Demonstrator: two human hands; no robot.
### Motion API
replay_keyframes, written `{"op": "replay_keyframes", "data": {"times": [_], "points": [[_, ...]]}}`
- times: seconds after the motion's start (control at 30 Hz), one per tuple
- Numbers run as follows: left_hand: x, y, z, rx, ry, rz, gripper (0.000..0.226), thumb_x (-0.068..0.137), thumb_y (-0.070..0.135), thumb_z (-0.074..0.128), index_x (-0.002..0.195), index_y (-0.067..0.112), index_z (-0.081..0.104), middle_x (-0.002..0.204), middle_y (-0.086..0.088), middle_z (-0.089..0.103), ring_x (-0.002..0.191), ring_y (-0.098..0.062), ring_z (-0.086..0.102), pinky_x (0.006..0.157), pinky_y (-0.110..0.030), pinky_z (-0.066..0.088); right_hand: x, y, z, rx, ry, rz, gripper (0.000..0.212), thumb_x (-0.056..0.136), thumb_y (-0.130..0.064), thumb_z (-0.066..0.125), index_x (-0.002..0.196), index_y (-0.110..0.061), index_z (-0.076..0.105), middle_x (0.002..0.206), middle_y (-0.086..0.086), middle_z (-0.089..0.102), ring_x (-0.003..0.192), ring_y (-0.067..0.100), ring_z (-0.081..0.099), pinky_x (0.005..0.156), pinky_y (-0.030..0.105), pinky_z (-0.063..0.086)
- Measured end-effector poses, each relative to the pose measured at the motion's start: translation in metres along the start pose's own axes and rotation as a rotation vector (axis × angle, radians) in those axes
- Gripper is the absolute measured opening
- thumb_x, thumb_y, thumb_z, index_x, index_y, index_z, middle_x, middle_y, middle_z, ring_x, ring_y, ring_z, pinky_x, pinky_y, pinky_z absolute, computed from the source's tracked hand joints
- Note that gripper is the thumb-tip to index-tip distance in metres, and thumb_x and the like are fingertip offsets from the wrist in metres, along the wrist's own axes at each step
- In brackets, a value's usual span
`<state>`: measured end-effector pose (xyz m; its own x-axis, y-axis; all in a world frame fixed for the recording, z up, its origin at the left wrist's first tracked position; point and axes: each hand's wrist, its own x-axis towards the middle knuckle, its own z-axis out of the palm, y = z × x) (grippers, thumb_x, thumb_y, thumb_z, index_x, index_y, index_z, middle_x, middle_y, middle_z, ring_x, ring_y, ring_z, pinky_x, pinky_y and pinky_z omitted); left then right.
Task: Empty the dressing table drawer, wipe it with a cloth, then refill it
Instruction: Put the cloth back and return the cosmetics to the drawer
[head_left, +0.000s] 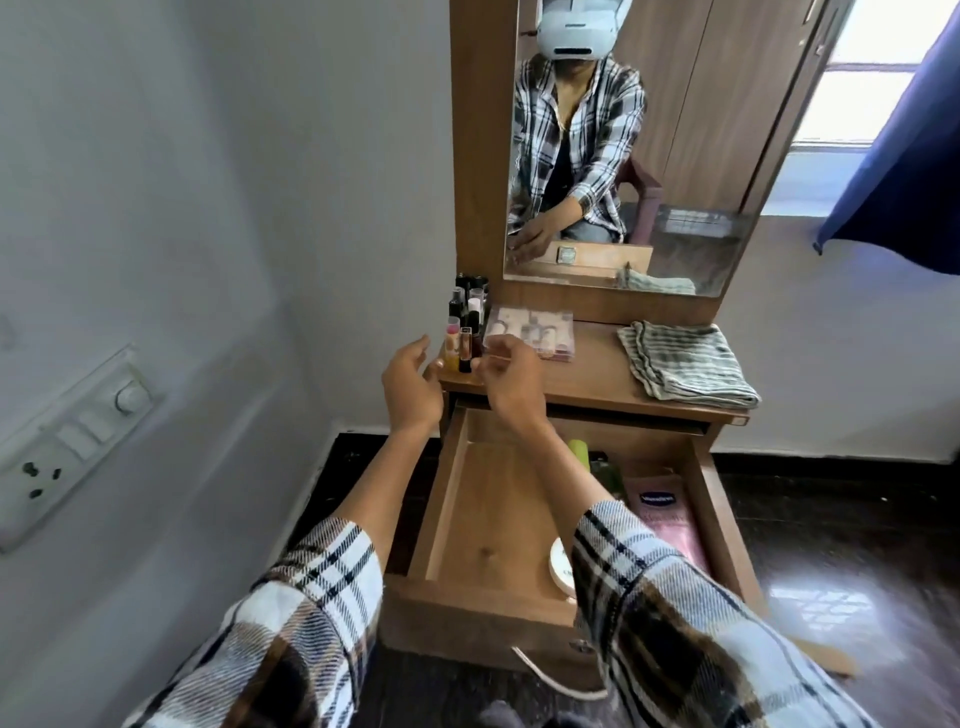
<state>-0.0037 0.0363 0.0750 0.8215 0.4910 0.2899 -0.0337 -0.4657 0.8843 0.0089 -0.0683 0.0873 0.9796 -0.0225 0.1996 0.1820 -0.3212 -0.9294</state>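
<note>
**Hands at the bottle cluster, drawer still part full**

While your hands hovered over the tabletop at the centre of the frame, the cluster of small upright cosmetic bottles (466, 325) stood just beyond your fingertips, long axes vertical. Your left hand (410, 387) was loosely spread and held nothing. Your right hand (511, 382) was curled, its fingertips close to the nearest bottles; whether it pinched anything, you could not tell. The open wooden drawer (452, 499) lay below your wrists, a pink lotion tube (662, 512) lengthwise along its right side. The striped folded cloth (685, 366) waited at right.
</note>
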Motion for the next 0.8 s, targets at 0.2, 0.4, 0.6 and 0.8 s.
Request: {"op": "replay_keyframes", "data": {"times": [0.2,0.4,0.6,0.8], "points": [[0.009,-0.014,0.015,-0.066,-0.042,0.138,0.029,0.087,0.003,0.061,0.116,0.007,0.064,0.098,0.003,0.064,0.088,-0.008,0.060,0.076,-0.003,0.046,0.012,0.017,0.019,0.051,0.005,-0.057,0.025,0.090,-0.001,0.056,0.115,-0.002,0.059,0.106,0.008,0.065,0.096,0.013,0.059,0.088,0.023,0.049],[0.009,-0.017,0.014,-0.022,-0.082,0.148,0.023,0.085,0.005,0.064,0.107,0.006,0.068,0.100,-0.007,0.069,0.084,-0.010,0.059,0.067,0.005,0.040,0.011,0.014,0.013,0.033,-0.052,-0.067,0.017,0.089,0.001,0.058,0.104,-0.006,0.060,0.095,0.002,0.064,0.090,0.012,0.060,0.078,0.017,0.051],[-0.032,-0.003,-0.018,0.005,-0.285,0.186,0.021,0.083,0.004,0.066,0.103,0.006,0.068,0.092,0.003,0.064,0.078,-0.003,0.057,0.066,0.003,0.040,-0.031,0.003,-0.024,-0.080,-0.170,-0.098,0.017,0.086,-0.001,0.063,0.102,-0.007,0.065,0.087,-0.002,0.064,0.080,0.007,0.059,0.075,0.017,0.048],[-0.097,0.000,-0.055,0.086,-0.625,0.068,0.005,0.083,0.022,0.068,0.087,0.023,0.067,0.083,0.008,0.066,0.077,-0.002,0.061,0.067,-0.016,0.045,-0.097,0.014,-0.053,-0.319,-0.265,-0.006,0.022,0.077,-0.006,0.073,0.099,-0.007,0.070,0.088,0.003,0.070,0.077,0.006,0.059,0.063,0.007,0.047]]}}
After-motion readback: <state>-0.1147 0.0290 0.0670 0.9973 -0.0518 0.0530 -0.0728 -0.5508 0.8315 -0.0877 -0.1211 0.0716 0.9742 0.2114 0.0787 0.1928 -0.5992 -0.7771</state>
